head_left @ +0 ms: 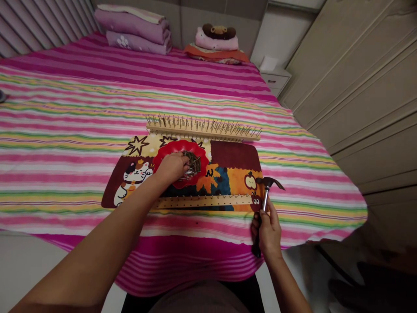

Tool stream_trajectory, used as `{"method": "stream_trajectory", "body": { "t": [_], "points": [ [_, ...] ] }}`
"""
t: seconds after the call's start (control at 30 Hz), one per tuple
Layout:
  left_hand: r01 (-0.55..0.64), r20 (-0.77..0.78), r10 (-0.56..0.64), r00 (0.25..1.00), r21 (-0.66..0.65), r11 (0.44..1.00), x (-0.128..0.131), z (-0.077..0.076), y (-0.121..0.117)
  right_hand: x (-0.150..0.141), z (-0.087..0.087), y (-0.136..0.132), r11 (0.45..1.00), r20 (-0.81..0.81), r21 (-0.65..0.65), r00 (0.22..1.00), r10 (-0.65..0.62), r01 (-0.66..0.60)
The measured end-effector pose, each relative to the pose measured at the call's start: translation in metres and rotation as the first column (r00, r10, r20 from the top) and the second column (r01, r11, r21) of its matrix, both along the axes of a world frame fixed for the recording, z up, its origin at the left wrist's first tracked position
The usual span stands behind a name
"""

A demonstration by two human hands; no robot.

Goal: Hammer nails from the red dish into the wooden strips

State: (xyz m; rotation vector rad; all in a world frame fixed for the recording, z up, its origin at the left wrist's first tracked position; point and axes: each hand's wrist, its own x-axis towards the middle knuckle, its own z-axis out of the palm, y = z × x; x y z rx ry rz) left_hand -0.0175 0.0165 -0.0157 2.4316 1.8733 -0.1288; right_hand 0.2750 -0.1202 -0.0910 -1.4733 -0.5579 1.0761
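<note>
My left hand [174, 166] reaches into a red scalloped bowl [203, 153] of loose nails [194, 164]. Its fingers are curled down among the nails, and what they pinch is hidden. In my right hand [269, 228] is a claw hammer [266, 198], gripped by its dark handle with the head pointing up and away from me. A narrow wooden strip [208, 200] with a row of small nails or holes lies in front of the bowl, its left end behind my left forearm. Behind the bowl rests a longer wooden strip [202, 131] bristling with many upright nails.
Beneath the bowl is a patterned mat [234, 154] with a cat drawing. It lies on a bed with a striped cover [71, 130]. Folded purple bedding [137, 30] and a pink pile [216, 41] sit at the far edge. Wardrobe doors [368, 78] stand to the right.
</note>
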Motion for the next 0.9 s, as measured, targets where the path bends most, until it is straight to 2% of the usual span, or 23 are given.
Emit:
{"method": "stream_trajectory", "body": {
  "t": [0.17,0.3,0.4,0.5,0.63,0.9],
  "points": [
    [-0.128,-0.007,0.128,0.992,0.013,0.992,-0.010,0.007,0.006,-0.001,0.001,0.000,1.000,0.018,-0.017,1.000,-0.010,0.010],
    [-0.198,0.046,0.196,0.980,0.054,0.979,-0.016,0.015,0.003,-0.001,0.001,0.000,1.000,0.016,-0.023,1.000,-0.019,0.020],
    [-0.158,0.104,0.152,0.983,0.058,0.986,-0.018,0.022,-0.002,-0.001,0.000,0.000,1.000,0.011,-0.017,1.000,-0.019,0.019],
    [-0.077,0.115,0.087,0.990,-0.090,0.993,-0.021,0.029,-0.008,0.000,-0.001,0.000,1.000,0.015,-0.013,1.000,-0.014,0.014],
    [-0.072,0.024,0.081,0.996,-0.265,0.962,-0.027,0.032,-0.012,-0.001,0.001,0.000,1.000,0.023,-0.008,1.000,-0.008,0.009],
    [-0.065,-0.144,0.026,0.989,-0.277,0.959,-0.035,0.027,-0.016,-0.003,0.003,0.000,0.999,0.040,-0.034,0.999,-0.022,0.023]
  ]
}}
